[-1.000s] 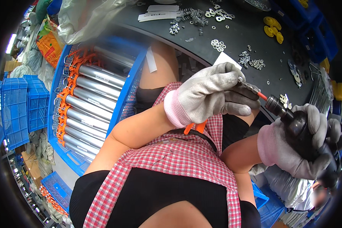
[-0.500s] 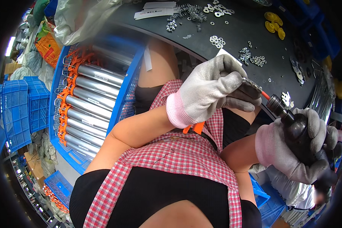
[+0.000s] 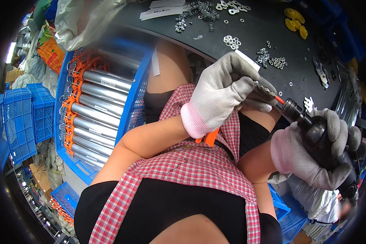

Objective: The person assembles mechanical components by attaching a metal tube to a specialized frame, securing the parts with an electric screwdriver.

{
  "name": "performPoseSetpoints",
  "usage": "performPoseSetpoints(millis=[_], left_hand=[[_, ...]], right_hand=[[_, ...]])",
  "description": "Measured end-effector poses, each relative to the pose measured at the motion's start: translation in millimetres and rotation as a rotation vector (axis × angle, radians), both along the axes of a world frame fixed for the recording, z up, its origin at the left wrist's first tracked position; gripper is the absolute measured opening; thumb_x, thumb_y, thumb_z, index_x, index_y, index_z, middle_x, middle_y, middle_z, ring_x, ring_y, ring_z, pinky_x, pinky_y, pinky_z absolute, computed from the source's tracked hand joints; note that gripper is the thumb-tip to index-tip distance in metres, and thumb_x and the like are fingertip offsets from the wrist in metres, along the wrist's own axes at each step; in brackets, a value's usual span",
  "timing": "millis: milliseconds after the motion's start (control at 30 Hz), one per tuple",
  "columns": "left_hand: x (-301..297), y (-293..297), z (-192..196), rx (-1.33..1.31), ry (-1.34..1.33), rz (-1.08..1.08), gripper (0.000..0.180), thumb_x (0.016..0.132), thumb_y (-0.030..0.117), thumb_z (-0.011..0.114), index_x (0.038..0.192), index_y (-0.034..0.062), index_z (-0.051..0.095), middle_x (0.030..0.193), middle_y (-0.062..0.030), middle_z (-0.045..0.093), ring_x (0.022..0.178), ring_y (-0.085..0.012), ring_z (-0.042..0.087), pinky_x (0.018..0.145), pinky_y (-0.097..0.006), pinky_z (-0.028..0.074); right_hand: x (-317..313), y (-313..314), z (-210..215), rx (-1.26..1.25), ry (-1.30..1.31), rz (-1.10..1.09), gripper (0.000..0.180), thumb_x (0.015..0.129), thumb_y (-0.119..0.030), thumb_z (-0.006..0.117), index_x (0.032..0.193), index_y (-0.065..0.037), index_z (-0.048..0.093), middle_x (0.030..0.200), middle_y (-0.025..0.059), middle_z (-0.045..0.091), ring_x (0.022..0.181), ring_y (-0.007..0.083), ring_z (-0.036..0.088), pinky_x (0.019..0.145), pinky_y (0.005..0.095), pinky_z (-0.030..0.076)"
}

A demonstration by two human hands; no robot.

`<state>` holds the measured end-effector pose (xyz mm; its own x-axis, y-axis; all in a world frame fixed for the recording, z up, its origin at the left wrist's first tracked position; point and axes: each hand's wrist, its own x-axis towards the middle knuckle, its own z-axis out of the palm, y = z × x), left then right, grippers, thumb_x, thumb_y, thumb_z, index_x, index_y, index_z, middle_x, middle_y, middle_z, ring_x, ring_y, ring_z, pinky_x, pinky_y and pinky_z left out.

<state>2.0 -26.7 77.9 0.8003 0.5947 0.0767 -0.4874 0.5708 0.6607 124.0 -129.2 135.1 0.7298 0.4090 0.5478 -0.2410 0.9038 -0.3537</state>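
My left hand [image 3: 221,91], in a pale glove with grey fingertips and a pink cuff, pinches a small metal fitting [image 3: 265,87] above the near edge of the worktable. In my right hand [image 3: 299,156], gloved alike, is a black power screwdriver [image 3: 314,131], its fingers wrapped round the body. The red bit [image 3: 279,100] of the screwdriver points left and its end meets the fitting. My left fingers partly cover the fitting, so its whole shape and any screw in it are hidden.
The dark worktable [image 3: 258,34] bears washers [image 3: 232,42], small screws or nuts [image 3: 262,57], springs [image 3: 205,10], yellow plastic parts [image 3: 295,18] and flat metal pieces [image 3: 320,73]. At my left, a blue crate [image 3: 131,95] holds several silver tubes [image 3: 97,101] with orange ends. Blue baskets [image 3: 17,118] stand farther left.
The screwdriver and my right hand have shifted slightly up and to the left. My left hand has turned a little, with the fitting still in its fingers.
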Motion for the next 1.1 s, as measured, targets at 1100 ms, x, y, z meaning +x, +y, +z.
performPoseSetpoints(millis=[1100], left_hand=[[-34, -2, 13, 1.755, 0.919, 0.121, 0.060, 0.051, 0.046, 0.081, 0.100, 0.0136, 0.067, 0.103, -0.0088, 0.062, 0.115, -0.0294, 0.050, 0.103, -0.059, 0.027]], right_hand=[[24, -13, -18, -0.123, 0.173, -0.441, 0.041, 0.068, -0.014, 0.073, 0.102, -0.007, 0.051, 0.083, -0.0007, 0.056, 0.068, 0.0100, 0.058, 0.073, 0.0291, 0.047]])
